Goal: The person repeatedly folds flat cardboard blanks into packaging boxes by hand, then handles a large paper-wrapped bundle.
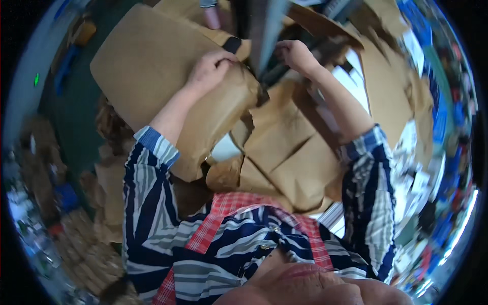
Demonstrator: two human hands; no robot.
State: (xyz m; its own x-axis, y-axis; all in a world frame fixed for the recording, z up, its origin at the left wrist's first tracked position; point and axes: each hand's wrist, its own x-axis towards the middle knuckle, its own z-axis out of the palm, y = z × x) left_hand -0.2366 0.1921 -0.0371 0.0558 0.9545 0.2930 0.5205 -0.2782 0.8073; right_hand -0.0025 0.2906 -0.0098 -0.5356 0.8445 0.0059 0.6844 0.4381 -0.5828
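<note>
My left hand (211, 69) lies on a large brown sheet (147, 66) that looks like kraft paper or card, its fingers curled at the folded edge beside a small black patch (232, 45). To the right, my right hand (299, 56) is closed in a pinch; what it holds, if anything, cannot be made out. Between the hands a blurred grey upright metal part (271, 33) comes down, hiding what lies behind it. Below the hands are creased brown pieces (300, 162), with a white patch (225, 148) between them and the large sheet.
A pink cylindrical thing (212, 18) stands at the far edge. More brown sheets (391, 86) and white pieces (351, 81) lie at the right. Stacked brown bundles (86, 244) sit at the lower left, beside a dark green floor (76, 122). Blue items line the right rim.
</note>
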